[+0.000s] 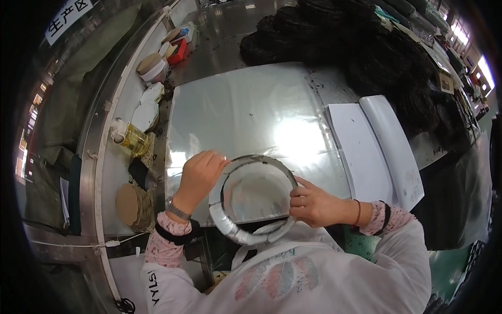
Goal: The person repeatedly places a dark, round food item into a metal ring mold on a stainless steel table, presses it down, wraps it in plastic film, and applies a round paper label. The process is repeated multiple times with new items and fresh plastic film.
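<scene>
My left hand [203,172] pinches at the upper left rim of a round ring [226,226], dark along the top and covered in silvery foil or tape at the lower left. My right hand [311,205] grips the ring's right side, fingers wrapped at its rim. The ring is held over the front edge of a large shiny sheet [230,110] on the metal worktable, with the sheet showing through its middle.
At right lies a stack of white paper [361,152]. Behind are heaps of black material [314,36]. Along the left edge stand a yellow-liquid bottle [133,140], stacked tan discs [133,204], tubs [152,68] and a red box [178,51].
</scene>
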Demonstrator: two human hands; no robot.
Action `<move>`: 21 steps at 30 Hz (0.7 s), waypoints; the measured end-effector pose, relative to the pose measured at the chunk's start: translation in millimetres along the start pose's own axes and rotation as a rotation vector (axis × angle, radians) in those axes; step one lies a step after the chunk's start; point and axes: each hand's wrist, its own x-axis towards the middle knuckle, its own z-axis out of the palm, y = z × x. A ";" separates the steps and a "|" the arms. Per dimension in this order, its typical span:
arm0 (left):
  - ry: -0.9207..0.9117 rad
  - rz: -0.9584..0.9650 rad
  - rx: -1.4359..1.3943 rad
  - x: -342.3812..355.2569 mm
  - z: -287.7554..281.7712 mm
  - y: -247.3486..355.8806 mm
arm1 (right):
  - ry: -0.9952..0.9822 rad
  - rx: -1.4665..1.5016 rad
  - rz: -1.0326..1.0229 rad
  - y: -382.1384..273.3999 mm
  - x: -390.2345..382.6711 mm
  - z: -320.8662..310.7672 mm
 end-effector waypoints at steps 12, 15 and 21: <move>-0.288 -0.234 -0.648 -66.6 2.2 33.5 | 0.055 0.240 0.444 33.4 0.2 130.2; -0.164 -0.557 -0.261 -114.5 47.2 10.6 | -0.047 0.604 0.533 -17.1 30.6 1.6; -0.418 -0.589 -0.197 -148.5 67.1 45.6 | 0.050 -0.535 0.729 99.2 -79.0 71.6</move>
